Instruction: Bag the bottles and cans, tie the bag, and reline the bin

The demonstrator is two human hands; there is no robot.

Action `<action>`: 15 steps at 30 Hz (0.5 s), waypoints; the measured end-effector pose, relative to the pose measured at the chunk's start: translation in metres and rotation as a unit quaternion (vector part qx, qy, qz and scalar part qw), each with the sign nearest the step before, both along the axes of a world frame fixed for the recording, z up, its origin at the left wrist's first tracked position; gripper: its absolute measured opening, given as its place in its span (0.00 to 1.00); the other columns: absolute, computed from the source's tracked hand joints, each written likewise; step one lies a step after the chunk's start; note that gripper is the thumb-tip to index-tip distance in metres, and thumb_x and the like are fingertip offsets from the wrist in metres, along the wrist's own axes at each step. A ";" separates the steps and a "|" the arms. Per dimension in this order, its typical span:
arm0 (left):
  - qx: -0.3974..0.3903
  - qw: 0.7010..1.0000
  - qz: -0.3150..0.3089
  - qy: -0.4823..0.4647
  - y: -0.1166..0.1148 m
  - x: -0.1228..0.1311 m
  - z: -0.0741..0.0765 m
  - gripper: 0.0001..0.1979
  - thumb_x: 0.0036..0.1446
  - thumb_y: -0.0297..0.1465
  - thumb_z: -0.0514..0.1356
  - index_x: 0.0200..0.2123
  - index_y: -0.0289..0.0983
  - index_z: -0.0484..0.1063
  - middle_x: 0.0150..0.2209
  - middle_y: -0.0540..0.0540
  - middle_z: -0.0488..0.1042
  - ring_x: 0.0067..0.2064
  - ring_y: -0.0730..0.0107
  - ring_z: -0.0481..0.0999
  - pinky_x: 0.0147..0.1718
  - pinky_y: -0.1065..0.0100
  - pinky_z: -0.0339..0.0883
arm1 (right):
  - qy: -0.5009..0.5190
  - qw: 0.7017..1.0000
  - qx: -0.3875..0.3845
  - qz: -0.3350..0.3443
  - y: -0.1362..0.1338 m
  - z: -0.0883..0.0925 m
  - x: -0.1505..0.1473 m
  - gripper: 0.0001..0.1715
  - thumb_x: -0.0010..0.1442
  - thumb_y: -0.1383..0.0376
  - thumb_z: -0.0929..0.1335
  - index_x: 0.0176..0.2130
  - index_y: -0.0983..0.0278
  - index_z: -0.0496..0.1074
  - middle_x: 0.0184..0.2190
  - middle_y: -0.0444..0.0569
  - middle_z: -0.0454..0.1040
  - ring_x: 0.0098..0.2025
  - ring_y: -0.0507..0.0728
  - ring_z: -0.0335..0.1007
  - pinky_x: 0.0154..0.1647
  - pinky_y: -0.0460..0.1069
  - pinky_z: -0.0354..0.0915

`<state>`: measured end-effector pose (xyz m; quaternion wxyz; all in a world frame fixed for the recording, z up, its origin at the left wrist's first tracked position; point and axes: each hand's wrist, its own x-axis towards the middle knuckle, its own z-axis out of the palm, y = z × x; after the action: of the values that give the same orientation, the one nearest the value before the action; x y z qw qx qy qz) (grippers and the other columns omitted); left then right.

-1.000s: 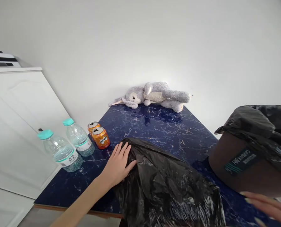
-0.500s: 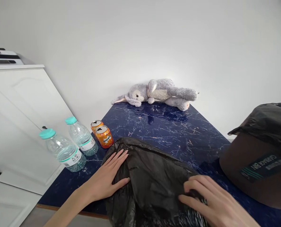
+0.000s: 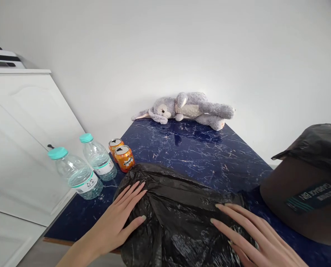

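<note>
Since half a second earlier, the right hand had uncurled its fingers from a pinch-like bend and laid them out straighter, while the left hand had slid slightly towards seven o'clock. Between them, at six o'clock on the blue, white-veined, glossy tabletop, lay the crinkled black plastic bag. The left fingers were spread, released, resting on its nine o'clock side; the right fingers were loosely extended over its three o'clock side, clasping nothing visible. From the bag, two orange metal drink cans stood upright near its far corner, towards eleven o'clock, and two clear plastic bottles with turquoise caps stood at ten. A grey plush rabbit lay on its side at twelve, and a brown round garbage bin with black lining stood near three.
</note>
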<state>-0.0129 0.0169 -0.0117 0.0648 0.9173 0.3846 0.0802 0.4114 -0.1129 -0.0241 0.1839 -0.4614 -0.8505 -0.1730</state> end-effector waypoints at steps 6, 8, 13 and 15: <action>-0.012 1.000 0.023 -0.012 -0.012 0.000 -0.003 0.32 0.78 0.40 0.54 0.79 0.55 0.47 0.79 0.51 0.51 0.79 0.49 0.53 0.74 0.43 0.56 | -0.010 0.998 -0.015 -0.052 0.054 -0.027 0.010 0.36 0.73 0.72 0.59 0.73 0.50 0.64 0.74 0.48 0.64 0.77 0.74 0.53 0.63 0.74 0.72; 0.001 0.999 0.033 -0.035 -0.016 -0.003 -0.005 0.32 0.77 0.40 0.55 0.79 0.55 0.50 0.78 0.51 0.56 0.78 0.49 0.56 0.74 0.44 0.58 | 0.000 0.997 0.005 -0.072 0.057 -0.023 0.014 0.36 0.72 0.73 0.59 0.73 0.55 0.65 0.73 0.52 0.67 0.79 0.76 0.49 0.64 0.77 0.70; 0.006 0.996 0.034 -0.084 -0.030 -0.011 -0.007 0.32 0.74 0.38 0.58 0.77 0.54 0.55 0.75 0.50 0.63 0.76 0.49 0.60 0.71 0.49 0.65 | 0.033 0.999 0.000 -0.022 0.006 0.001 -0.034 0.38 0.73 0.65 0.63 0.78 0.56 0.56 0.75 0.49 0.62 0.77 0.73 0.55 0.65 0.68 0.74; 0.007 0.995 0.033 -0.090 -0.034 -0.012 -0.007 0.31 0.74 0.37 0.58 0.77 0.54 0.56 0.75 0.50 0.64 0.76 0.50 0.61 0.71 0.50 0.65 | 0.010 1.000 0.007 0.018 -0.018 -0.005 -0.065 0.37 0.74 0.58 0.66 0.77 0.47 0.57 0.72 0.44 0.67 0.71 0.71 0.67 0.62 0.66 0.77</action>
<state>-0.0246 -0.0171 -0.0185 0.0896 0.8938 0.4062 0.1674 0.3469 -0.1307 -0.0293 0.1987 -0.4462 -0.8558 -0.1707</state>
